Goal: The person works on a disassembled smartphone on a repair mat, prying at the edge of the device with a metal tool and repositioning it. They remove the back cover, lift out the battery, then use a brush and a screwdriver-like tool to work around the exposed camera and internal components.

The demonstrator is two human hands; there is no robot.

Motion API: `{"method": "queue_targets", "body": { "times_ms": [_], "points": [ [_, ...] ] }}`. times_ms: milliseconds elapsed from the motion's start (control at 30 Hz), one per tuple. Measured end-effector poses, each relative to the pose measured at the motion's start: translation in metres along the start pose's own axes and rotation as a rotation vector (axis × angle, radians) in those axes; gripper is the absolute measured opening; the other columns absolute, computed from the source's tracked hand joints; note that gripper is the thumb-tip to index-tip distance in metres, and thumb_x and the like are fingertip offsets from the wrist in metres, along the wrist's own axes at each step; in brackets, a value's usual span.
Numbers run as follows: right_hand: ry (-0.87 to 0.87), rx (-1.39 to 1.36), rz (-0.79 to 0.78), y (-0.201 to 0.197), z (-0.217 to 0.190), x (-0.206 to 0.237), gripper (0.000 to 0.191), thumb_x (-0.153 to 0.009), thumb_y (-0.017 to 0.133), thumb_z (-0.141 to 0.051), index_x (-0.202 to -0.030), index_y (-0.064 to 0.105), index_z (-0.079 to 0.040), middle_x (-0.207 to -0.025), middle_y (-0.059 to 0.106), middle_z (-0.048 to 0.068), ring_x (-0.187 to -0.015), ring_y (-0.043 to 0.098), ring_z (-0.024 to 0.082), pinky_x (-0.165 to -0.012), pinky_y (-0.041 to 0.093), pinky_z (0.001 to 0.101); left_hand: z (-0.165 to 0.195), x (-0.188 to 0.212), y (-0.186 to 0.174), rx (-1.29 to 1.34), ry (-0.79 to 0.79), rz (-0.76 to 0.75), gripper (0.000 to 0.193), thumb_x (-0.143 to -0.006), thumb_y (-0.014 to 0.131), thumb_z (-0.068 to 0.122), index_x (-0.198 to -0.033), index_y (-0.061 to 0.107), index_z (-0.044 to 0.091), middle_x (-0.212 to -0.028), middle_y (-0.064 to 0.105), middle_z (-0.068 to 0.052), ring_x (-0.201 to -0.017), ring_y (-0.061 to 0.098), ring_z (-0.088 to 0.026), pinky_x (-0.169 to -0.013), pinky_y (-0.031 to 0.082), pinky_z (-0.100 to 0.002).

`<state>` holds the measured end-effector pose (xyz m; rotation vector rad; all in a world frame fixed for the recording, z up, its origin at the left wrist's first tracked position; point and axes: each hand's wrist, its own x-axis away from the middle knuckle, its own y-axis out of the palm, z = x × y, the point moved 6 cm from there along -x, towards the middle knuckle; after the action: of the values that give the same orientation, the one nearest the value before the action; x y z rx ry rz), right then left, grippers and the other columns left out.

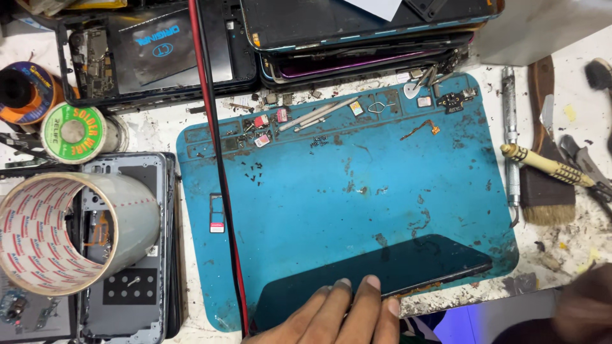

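A dark phone [408,264] lies screen up on the near part of a blue repair mat [319,216]. My left hand [338,315] comes in from the bottom edge, fingers flat and together, fingertips resting on the phone's near left end. My right hand [583,306] shows only as a dark blur at the bottom right corner; whether it holds anything is unclear. A SIM tray [217,213] with a small card lies on the mat's left side. Tiny black screws [254,173] are scattered near the mat's upper left.
Stacked phones [363,38] and an opened phone [146,57] lie at the back. A tape roll [64,232], a solder wire spool [76,132] and phone frames [137,299] stand left. Red and black cables [217,159] cross the mat. A brush [548,191], screwdriver [548,165] and pliers [590,169] lie right.
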<state>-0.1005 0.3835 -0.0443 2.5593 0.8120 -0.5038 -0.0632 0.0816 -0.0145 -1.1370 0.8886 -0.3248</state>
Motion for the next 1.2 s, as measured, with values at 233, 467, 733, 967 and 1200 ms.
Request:
{"method": "queue_targets", "body": {
  "times_ms": [233, 467, 733, 967, 1200],
  "points": [
    [0.088, 0.261, -0.017, 0.055, 0.01, -0.032, 0.028, -0.103, 0.053, -0.012, -0.131, 0.057, -0.012, -0.109, 0.074, 0.012, -0.096, 0.073, 0.032, -0.085, 0.063, 0.0505, -0.01, -0.021, -0.026, -0.068, -0.036, 0.046, 0.017, -0.101, 0.072, 0.025, -0.114, 0.066, 0.015, -0.111, 0.07, -0.001, -0.099, 0.068, -0.014, -0.085, 0.061, -0.023],
    [0.029, 0.708, 0.167, 0.092, 0.023, -0.033, 0.036, -0.088, 0.078, -0.008, -0.118, 0.059, -0.014, -0.099, 0.079, 0.012, -0.098, 0.078, 0.031, -0.095, 0.064, 0.0572, -0.013, -0.025, -0.037, -0.081, 0.044, 0.028, 0.018, -0.099, 0.073, 0.019, -0.114, 0.066, 0.012, -0.11, 0.071, -0.002, -0.098, 0.069, -0.014, -0.082, 0.062, -0.023],
    [0.145, 0.884, 0.393, 0.109, 0.025, -0.036, 0.02, -0.098, 0.068, -0.015, -0.109, 0.051, -0.018, -0.098, 0.079, 0.005, -0.097, 0.082, 0.02, -0.099, 0.062, 0.0489, -0.014, -0.029, -0.038, -0.087, 0.091, 0.075, 0.018, -0.102, 0.075, 0.019, -0.115, 0.065, 0.01, -0.111, 0.07, -0.006, -0.098, 0.069, -0.017, -0.082, 0.063, -0.025],
    [0.124, 0.909, 0.387, 0.115, 0.024, -0.046, 0.02, -0.096, 0.069, -0.016, -0.109, 0.054, -0.018, -0.098, 0.078, 0.003, -0.097, 0.08, 0.02, -0.101, 0.061, 0.0469, -0.013, -0.025, -0.037, -0.066, 0.042, 0.019, 0.019, -0.098, 0.074, 0.017, -0.114, 0.065, 0.01, -0.109, 0.071, -0.007, -0.097, 0.07, -0.017, -0.082, 0.063, -0.025],
    [0.123, 0.925, 0.364, 0.115, 0.026, -0.046, 0.022, -0.093, 0.073, -0.016, -0.107, 0.055, -0.018, -0.095, 0.078, 0.003, -0.095, 0.081, 0.02, -0.093, 0.062, 0.0443, -0.01, -0.021, -0.032, -0.014, -0.006, -0.034, 0.021, -0.102, 0.075, 0.017, -0.12, 0.065, 0.01, -0.114, 0.072, -0.008, -0.101, 0.07, -0.019, -0.087, 0.064, -0.029]
  ]
}}
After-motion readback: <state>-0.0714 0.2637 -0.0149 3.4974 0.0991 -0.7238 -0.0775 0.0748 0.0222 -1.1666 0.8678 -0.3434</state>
